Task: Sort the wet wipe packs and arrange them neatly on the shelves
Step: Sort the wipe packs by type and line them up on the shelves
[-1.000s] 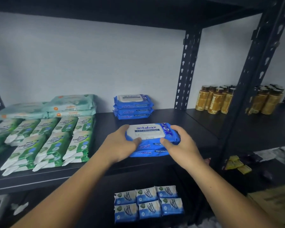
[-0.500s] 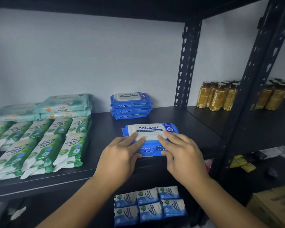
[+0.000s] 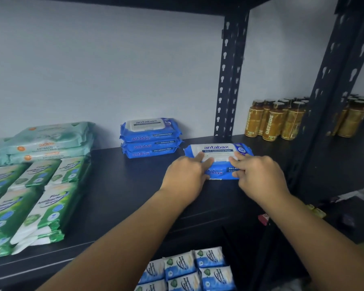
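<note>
A stack of blue Antabax wipe packs (image 3: 218, 151) lies on the black shelf (image 3: 124, 185), right of centre. My left hand (image 3: 185, 177) and my right hand (image 3: 259, 175) rest on its near side, fingers stretched flat over the top pack's white lid and the front edge. Another stack of three blue Antabax packs (image 3: 150, 138) stands behind and to the left, close to the wall. Green pine antibacterial packs (image 3: 36, 198) lie in rows at the left, with pale mint packs (image 3: 48, 141) stacked behind them.
Amber bottles (image 3: 275, 120) stand on the neighbouring shelf to the right, past the perforated black upright (image 3: 229, 80). Small blue-and-white wipe packs (image 3: 189, 269) lie on the shelf below. Bare shelf surface shows between the green packs and the blue stacks.
The stack I held by its ends has been set down and slid deeper into the shelf, toward the rear stack. My hands changed from gripping its sides to lying flat on its top and front.
</note>
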A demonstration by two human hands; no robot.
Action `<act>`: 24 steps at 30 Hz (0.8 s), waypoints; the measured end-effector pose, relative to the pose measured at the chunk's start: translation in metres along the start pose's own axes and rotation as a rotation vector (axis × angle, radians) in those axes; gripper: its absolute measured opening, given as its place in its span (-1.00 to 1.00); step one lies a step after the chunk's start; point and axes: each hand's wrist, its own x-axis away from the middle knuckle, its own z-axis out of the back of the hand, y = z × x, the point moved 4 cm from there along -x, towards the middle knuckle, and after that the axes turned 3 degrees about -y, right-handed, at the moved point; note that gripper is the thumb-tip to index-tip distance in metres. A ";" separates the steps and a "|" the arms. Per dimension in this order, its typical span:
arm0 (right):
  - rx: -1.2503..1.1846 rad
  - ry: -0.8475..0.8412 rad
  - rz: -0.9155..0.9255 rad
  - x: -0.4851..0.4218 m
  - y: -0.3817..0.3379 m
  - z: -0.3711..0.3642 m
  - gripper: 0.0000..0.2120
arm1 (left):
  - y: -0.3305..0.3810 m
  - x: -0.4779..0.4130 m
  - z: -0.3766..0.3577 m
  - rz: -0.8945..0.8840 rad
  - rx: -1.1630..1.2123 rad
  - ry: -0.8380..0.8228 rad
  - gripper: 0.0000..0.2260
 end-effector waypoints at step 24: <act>0.036 -0.150 0.111 -0.162 0.023 -0.092 -0.59 | -0.061 -0.123 -0.058 0.177 -0.447 -0.004 -0.77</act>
